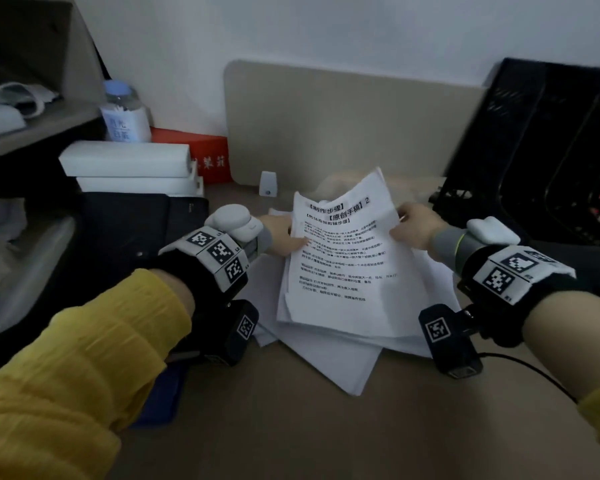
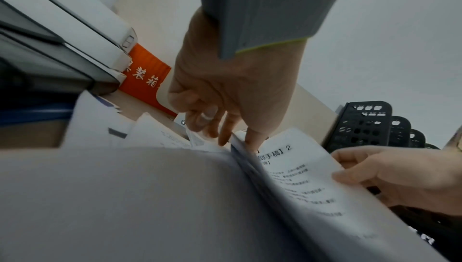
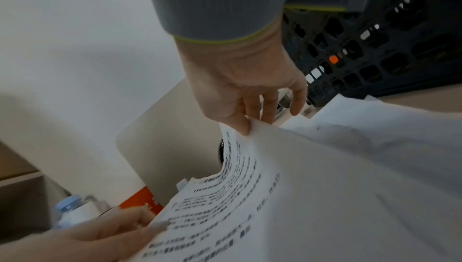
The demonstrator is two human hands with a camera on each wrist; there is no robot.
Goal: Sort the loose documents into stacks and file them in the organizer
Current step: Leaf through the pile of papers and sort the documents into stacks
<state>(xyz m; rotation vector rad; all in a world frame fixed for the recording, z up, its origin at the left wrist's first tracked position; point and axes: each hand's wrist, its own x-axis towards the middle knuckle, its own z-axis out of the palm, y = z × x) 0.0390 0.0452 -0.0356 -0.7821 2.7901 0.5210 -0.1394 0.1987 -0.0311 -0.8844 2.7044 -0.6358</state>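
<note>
Both hands have hold of the same sheaf of white printed paper sheets (image 1: 343, 258), its far end lifted off the tan desk (image 1: 326, 427): the left hand (image 1: 279, 235) pinches its left edge, the right hand (image 1: 414, 226) grips the right edge. Loose white pages (image 1: 343, 362) lie underneath; the black perforated plastic organizer (image 1: 551, 150) stands just right

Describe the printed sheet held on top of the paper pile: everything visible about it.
The printed sheet is thin white paper with black Chinese text, bold bracketed headings and a "2" at its top. Its far end is lifted and curled; the near end lies on the loose white pile. The left hand holds its left edge, thumb on the page; the right hand pinches its right edge.
</note>
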